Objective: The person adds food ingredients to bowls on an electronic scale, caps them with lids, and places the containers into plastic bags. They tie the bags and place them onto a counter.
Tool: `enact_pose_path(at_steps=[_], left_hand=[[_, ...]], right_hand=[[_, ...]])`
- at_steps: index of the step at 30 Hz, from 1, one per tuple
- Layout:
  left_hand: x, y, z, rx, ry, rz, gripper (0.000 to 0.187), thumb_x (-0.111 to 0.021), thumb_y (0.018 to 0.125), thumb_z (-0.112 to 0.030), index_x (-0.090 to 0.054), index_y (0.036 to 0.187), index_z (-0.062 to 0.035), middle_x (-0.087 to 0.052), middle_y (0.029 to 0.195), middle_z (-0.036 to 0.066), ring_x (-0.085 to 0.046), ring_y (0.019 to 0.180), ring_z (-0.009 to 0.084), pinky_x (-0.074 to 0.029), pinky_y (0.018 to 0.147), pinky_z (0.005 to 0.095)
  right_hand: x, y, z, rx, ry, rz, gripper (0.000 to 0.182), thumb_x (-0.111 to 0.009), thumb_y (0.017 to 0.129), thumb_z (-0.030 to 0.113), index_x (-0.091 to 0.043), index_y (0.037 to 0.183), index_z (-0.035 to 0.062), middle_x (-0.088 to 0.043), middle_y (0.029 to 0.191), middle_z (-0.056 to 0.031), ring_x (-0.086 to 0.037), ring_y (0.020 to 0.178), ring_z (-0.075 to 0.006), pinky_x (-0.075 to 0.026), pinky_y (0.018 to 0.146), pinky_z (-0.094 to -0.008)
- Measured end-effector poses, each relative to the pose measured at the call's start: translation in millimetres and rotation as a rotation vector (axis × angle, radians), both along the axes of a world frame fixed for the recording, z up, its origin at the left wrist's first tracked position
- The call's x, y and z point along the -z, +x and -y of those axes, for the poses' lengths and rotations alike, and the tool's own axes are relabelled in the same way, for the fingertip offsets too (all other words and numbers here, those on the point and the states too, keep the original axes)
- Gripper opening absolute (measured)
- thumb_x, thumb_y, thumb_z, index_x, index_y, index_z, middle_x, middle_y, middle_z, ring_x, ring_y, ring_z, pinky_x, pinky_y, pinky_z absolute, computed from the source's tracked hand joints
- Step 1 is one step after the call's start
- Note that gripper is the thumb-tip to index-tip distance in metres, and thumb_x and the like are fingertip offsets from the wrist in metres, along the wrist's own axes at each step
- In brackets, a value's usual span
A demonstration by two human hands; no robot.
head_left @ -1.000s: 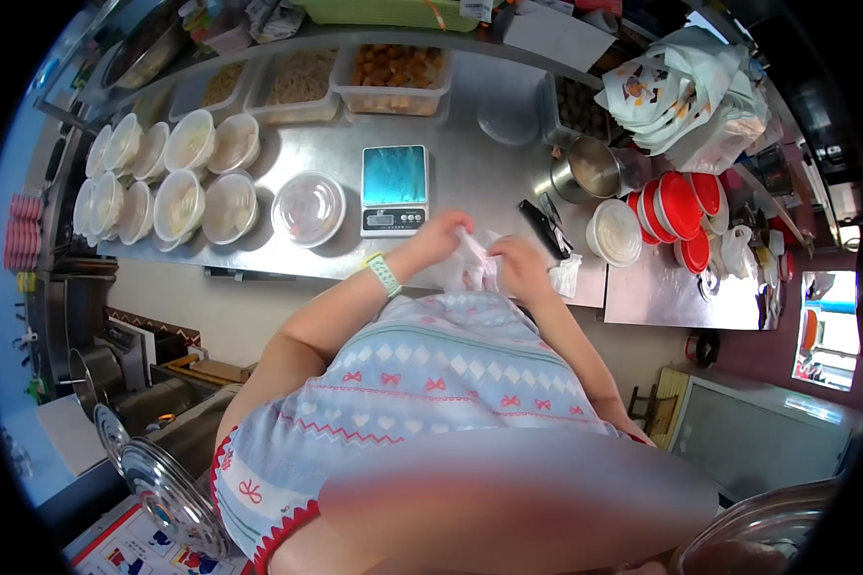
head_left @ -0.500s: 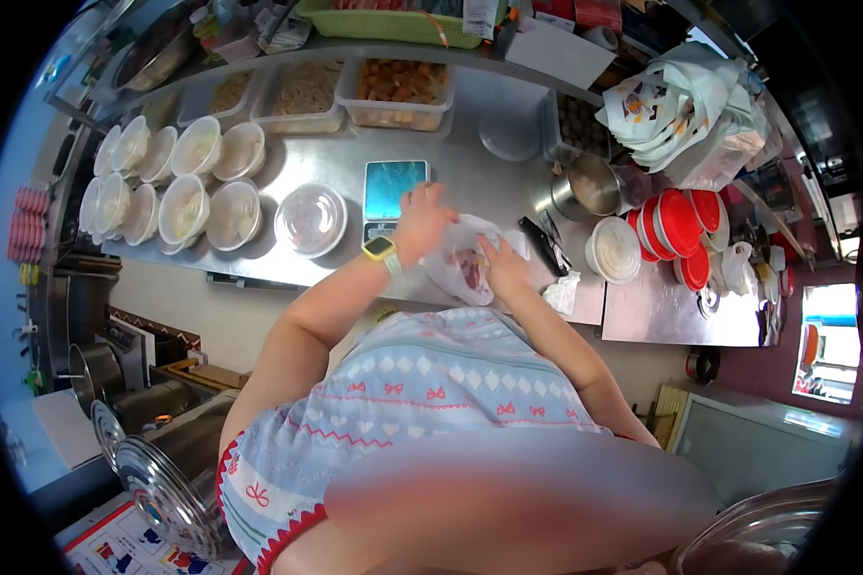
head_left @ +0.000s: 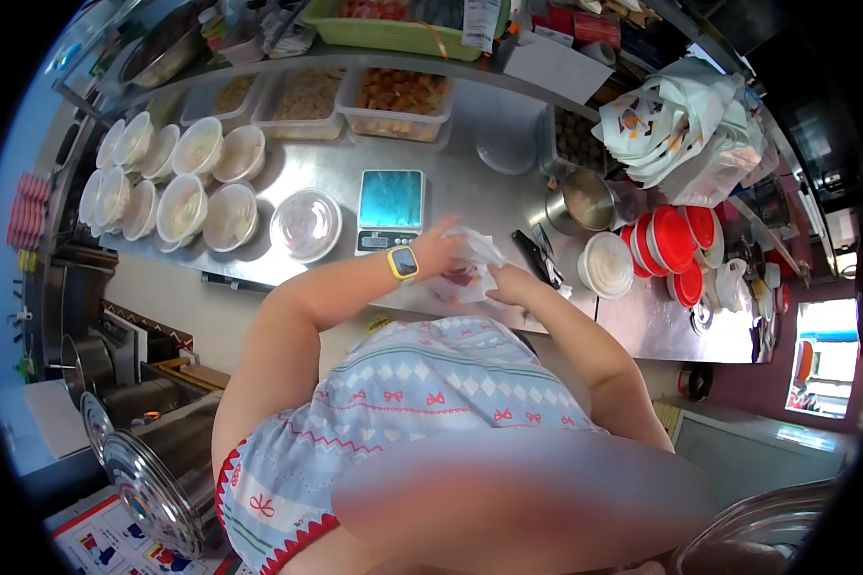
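Note:
A translucent plastic bag with something reddish inside is at the counter's front edge, between my hands. My left hand, with a yellow-cased watch on its wrist, is closed on the bag's left side; its fingertips are partly hidden by the plastic. On the other side, the fingers of my right hand pinch the bag's right edge. Just behind my left hand stands a digital scale with a blue-looking platform. Dark-handled utensils lie right of the bag, near my right hand.
Lidded bowls stand stacked at the left, with clear round lids beside them. Food tubs line the back. Rightward are a metal pot, a white-lidded tub, red-lidded tubs and hanging plastic bags.
My left hand has come down from beside the scale onto the bag. My right hand has shifted from the bag's opening to its right edge. The bag's top is now gathered higher.

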State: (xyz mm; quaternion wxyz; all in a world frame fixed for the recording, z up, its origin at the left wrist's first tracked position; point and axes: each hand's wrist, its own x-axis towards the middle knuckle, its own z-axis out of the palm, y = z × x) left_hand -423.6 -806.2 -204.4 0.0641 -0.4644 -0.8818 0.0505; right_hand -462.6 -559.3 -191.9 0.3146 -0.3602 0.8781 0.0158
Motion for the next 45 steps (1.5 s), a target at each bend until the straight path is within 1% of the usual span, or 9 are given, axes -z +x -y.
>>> enact_pose_path(at_steps=[5,8,19,26,30,32,34,38,45], left_hand=[[5,-14,-8,0.122,0.016,0.102,0.019,-0.055,0.087,-0.022,-0.072,0.095,-0.0234,-0.060,0.124,-0.004,-0.042,0.132,0.0196,-0.017,0.116,0.0551],[45,-23,-22,-0.379,0.115,0.847,0.017,-0.059,0.084,-0.023,-0.073,0.094,-0.0200,-0.063,0.120,0.000,-0.051,0.121,0.0168,-0.030,0.109,0.0489],[-34,-5,-29,-0.288,-0.333,0.554,0.080,-0.080,0.060,-0.058,-0.058,0.125,-0.0170,-0.058,0.126,0.003,-0.065,0.100,0.0218,-0.048,0.081,0.0378],[-28,-2,-29,-0.200,-0.104,0.503,0.068,-0.082,0.058,-0.052,-0.065,0.115,-0.0183,-0.059,0.121,-0.002,-0.057,0.107,0.0168,-0.042,0.089,0.0371],[33,-16,-41,-0.215,0.459,0.196,0.010,-0.060,0.074,-0.017,-0.069,0.077,-0.0116,-0.063,0.089,0.005,-0.058,0.093,0.0234,-0.041,0.091,0.0437],[16,-20,-36,-0.157,0.261,0.366,0.009,-0.060,0.076,-0.016,-0.067,0.074,-0.0119,-0.065,0.084,0.007,-0.058,0.095,0.0246,-0.037,0.099,0.0447],[15,-21,-29,-0.245,0.052,0.446,0.037,-0.068,0.074,-0.024,-0.066,0.110,-0.0156,-0.066,0.106,0.005,-0.055,0.110,0.0255,-0.027,0.110,0.0492],[24,-16,-27,-0.297,-0.457,0.205,0.088,-0.077,0.065,-0.050,-0.044,0.141,-0.0216,-0.038,0.149,0.003,-0.029,0.140,0.0249,-0.015,0.114,0.0567],[17,-21,-32,-0.213,-0.077,0.309,0.037,-0.066,0.077,-0.034,-0.069,0.112,-0.0237,-0.058,0.120,0.001,-0.045,0.121,0.0192,-0.019,0.114,0.0528]], right_hand=[[9,12,27,-0.162,-0.189,-0.150,0.027,-0.057,0.085,0.016,-0.063,0.111,0.0078,-0.061,0.109,-0.0163,-0.060,0.101,-0.0346,-0.050,0.087,-0.0427],[39,9,28,-0.204,-0.266,-0.193,0.029,-0.053,0.086,0.013,-0.062,0.113,0.0105,-0.055,0.121,-0.0151,-0.055,0.111,-0.0342,-0.049,0.088,-0.0428],[12,-25,14,-0.262,-0.012,0.256,0.065,-0.070,0.074,0.014,-0.051,0.133,0.0301,-0.048,0.133,-0.0132,-0.044,0.124,-0.0322,-0.043,0.096,-0.0464],[8,0,10,-0.362,-0.097,-0.154,0.047,-0.065,0.075,0.010,-0.059,0.121,0.0142,-0.056,0.126,-0.0137,-0.055,0.115,-0.0341,-0.042,0.098,-0.0420],[21,-14,19,-0.531,0.074,-0.103,0.025,-0.062,0.079,0.017,-0.069,0.102,0.0096,-0.068,0.099,-0.0153,-0.061,0.103,-0.0313,-0.045,0.094,-0.0415],[18,-14,22,0.548,-0.262,0.585,0.033,-0.053,0.085,0.034,-0.068,0.090,0.0048,-0.068,0.083,-0.0185,-0.065,0.087,-0.0299,-0.050,0.079,-0.0416],[14,-22,16,-0.414,-0.100,-0.108,0.039,-0.066,0.076,0.017,-0.061,0.114,0.0147,-0.066,0.103,-0.0083,-0.061,0.103,-0.0278,-0.049,0.083,-0.0412],[37,-28,-2,-0.434,-0.069,-0.113,0.067,-0.069,0.072,0.012,-0.049,0.135,0.0215,-0.051,0.132,-0.0043,-0.052,0.120,-0.0258,-0.039,0.101,-0.0407],[22,-36,7,-0.233,-0.148,-0.153,0.036,-0.066,0.081,0.026,-0.063,0.115,0.0170,-0.063,0.111,-0.0059,-0.056,0.109,-0.0271,-0.047,0.092,-0.0414]])
